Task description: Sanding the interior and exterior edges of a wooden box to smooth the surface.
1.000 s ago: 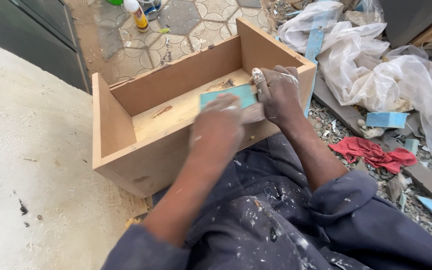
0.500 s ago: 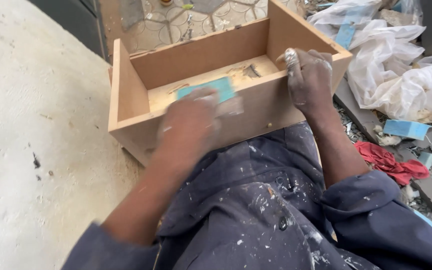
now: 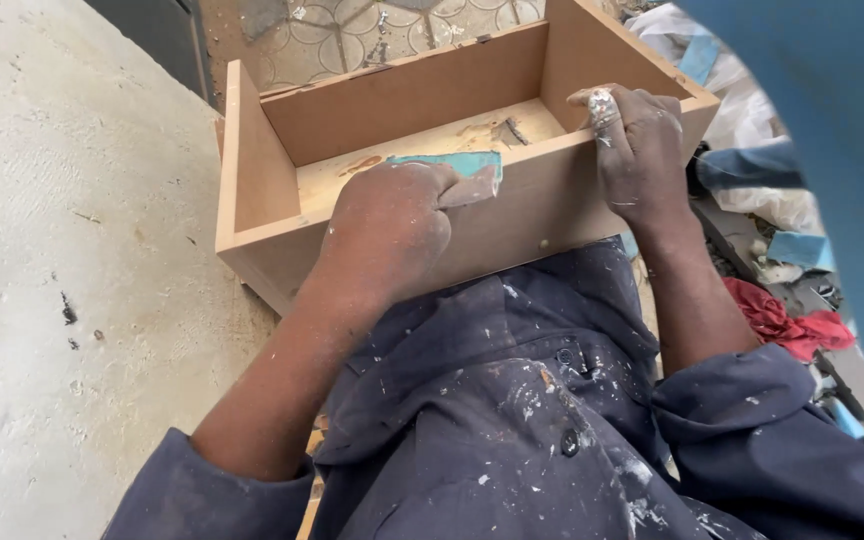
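Gripped in my left hand [image 3: 387, 232] is a small teal pad [image 3: 452, 167], the fingers closed around it so that only its right end shows past my knuckles; the pad rests on the top edge of the near wall of the wooden box [image 3: 552, 205], and its long axis runs along this edge, from left to right; my left hand is directly on it, so this hand is the nearer one; my right hand [image 3: 637, 150] is further right along the same wall, near the corner, the fingers bent over the edge and holding the box itself, nothing else; the box is open on top, it stands against my lap and my paint-spotted blue overalls [image 3: 512, 400]; left of the box is a pale concrete floor [image 3: 62, 300]; right of me lie a red rag [image 3: 787, 322] and white plastic sheeting [image 3: 752, 200].
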